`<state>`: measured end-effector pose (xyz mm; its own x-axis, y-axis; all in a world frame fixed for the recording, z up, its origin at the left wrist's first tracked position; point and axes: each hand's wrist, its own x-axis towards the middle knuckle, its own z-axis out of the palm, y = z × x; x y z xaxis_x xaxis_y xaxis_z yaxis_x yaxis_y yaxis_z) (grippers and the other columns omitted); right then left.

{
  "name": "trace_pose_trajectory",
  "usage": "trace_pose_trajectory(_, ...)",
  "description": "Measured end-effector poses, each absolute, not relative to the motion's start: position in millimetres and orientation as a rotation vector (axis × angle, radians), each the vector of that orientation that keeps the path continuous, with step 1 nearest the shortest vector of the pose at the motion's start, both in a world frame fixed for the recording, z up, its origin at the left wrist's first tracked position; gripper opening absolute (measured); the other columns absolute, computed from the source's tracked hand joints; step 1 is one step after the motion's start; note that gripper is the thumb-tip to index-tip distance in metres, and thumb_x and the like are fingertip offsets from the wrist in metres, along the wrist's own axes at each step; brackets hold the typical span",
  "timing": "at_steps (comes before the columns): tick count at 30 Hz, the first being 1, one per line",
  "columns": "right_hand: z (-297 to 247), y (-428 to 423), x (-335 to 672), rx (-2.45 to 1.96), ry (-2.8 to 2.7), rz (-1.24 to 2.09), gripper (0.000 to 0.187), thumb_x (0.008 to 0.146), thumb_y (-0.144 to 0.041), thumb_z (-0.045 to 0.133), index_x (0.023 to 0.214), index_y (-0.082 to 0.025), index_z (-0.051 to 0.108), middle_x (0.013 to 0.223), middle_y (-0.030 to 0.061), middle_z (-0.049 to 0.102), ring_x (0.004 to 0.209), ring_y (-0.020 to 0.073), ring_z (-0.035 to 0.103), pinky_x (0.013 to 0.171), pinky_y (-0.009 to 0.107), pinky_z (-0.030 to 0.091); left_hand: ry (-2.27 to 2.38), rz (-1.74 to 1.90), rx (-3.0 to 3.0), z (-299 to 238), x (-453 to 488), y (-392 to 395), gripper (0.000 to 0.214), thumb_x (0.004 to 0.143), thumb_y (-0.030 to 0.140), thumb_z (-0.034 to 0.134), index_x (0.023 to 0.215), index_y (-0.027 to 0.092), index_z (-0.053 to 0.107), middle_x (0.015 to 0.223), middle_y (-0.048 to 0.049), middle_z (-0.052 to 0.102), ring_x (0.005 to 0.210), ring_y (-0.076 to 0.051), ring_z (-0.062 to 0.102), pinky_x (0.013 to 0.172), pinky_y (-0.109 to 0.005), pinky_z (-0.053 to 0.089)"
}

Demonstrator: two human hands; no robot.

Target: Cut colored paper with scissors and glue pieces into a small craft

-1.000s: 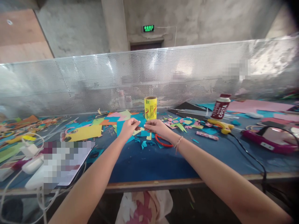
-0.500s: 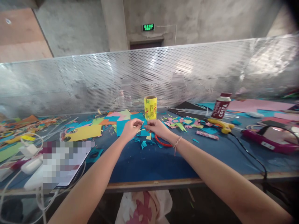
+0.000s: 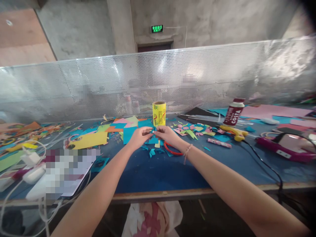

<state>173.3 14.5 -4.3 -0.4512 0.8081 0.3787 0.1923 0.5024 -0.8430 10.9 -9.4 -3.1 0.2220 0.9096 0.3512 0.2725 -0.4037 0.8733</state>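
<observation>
My left hand [image 3: 138,136] and my right hand [image 3: 166,134] meet over the blue table [image 3: 158,172], fingertips pinched together on a small piece of blue paper [image 3: 151,131]. Both hands are closed on it. Under them lie blue paper scraps [image 3: 153,151] and a red-handled pair of scissors [image 3: 171,150], partly hidden by my right wrist. A yellow roll [image 3: 159,113] stands upright just behind my hands.
Coloured paper sheets [image 3: 90,139] lie left of my hands, cut paper shapes [image 3: 195,129] to the right. A Costa bottle [image 3: 233,112], a yellow glue gun [image 3: 233,133] with a black cable and a pink device [image 3: 283,146] sit at the right. A perforated metal screen [image 3: 158,79] backs the table.
My hands have drawn closer together, fingertips now touching on the small blue piece. The rest of the table is unchanged.
</observation>
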Motion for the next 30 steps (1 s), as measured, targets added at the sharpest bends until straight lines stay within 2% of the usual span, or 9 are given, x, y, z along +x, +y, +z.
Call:
trace_pose_trajectory(5,-7.7,18.0,172.0,-0.850,-1.866,0.971,0.026,0.072,-0.038,0.052,0.061,-0.019,0.038,0.057,-0.0047,0.041,0.055,0.0098,0.052,0.049,0.023,0.045,1.099,1.251,1.804,-0.8,11.4,-10.4,0.038,0.072,0.026,0.056,0.109,0.016,0.052,0.083,-0.0070,0.063,0.069,-0.016,0.060,0.066,-0.031,0.048)
trace_pose_trajectory(9,-8.9,20.7,172.8,-0.881,-1.877,0.910,0.016,0.071,-0.031,0.051,0.067,-0.017,0.045,0.062,-0.0027,0.049,0.057,0.0101,0.054,0.051,0.024,0.047,1.143,1.284,1.812,0.5,10.8,-10.7,0.037,0.076,0.027,0.050,0.112,0.017,0.050,0.074,-0.0045,0.060,0.064,-0.015,0.058,0.063,-0.029,0.047)
trace_pose_trajectory(12,-9.3,21.5,174.0,-0.887,-1.895,0.860,0.010,0.071,-0.026,0.051,0.072,-0.017,0.050,0.063,-0.0012,0.053,0.056,0.0098,0.053,0.052,0.023,0.046,1.159,1.276,1.836,-0.5,10.0,-9.6,0.038,0.076,0.021,0.049,0.114,0.019,0.049,0.063,-0.0004,0.054,0.059,-0.014,0.057,0.060,-0.027,0.046)
trace_pose_trajectory(15,-9.5,20.8,174.8,-0.890,-1.918,0.791,0.012,0.071,-0.023,0.051,0.081,-0.016,0.054,0.064,-0.0004,0.056,0.055,0.0097,0.053,0.052,0.022,0.045,1.107,1.251,1.726,-1.7,11.3,-9.5,0.043,0.073,0.015,0.051,0.115,0.019,0.046,0.064,0.0007,0.054,0.058,-0.013,0.058,0.061,-0.028,0.048)
trace_pose_trajectory(20,-6.7,17.9,175.1,-0.928,-1.996,0.549,0.022,0.069,-0.018,0.052,0.090,-0.016,0.058,0.066,0.0004,0.058,0.059,0.0109,0.052,0.057,0.025,0.044,1.054,1.242,1.465,-0.3,15.9,-13.0,0.039,0.067,0.011,0.057,0.105,0.015,0.049,0.072,-0.0022,0.059,0.058,-0.012,0.058,0.063,-0.031,0.050)
trace_pose_trajectory(24,-3.9,15.8,174.9,-0.910,-2.009,0.487,0.026,0.068,-0.014,0.053,0.093,-0.015,0.058,0.079,0.0038,0.060,0.069,0.0128,0.055,0.066,0.027,0.045,1.024,1.274,1.337,-0.7,16.0,-12.1,0.037,0.063,0.010,0.062,0.098,0.014,0.053,0.070,-0.0013,0.058,0.058,-0.011,0.058,0.063,-0.031,0.051)
trace_pose_trajectory(30,-2.9,12.7,174.4,-0.798,-2.036,0.420,0.031,0.070,-0.012,0.051,0.099,-0.019,0.057,0.091,0.0044,0.058,0.073,0.0114,0.054,0.065,0.025,0.046,0.953,1.304,1.259,-2.1,13.7,-10.1,0.014,0.065,0.016,0.062,0.078,0.011,0.057,0.066,-0.0012,0.058,0.055,-0.009,0.055,0.060,-0.028,0.050)
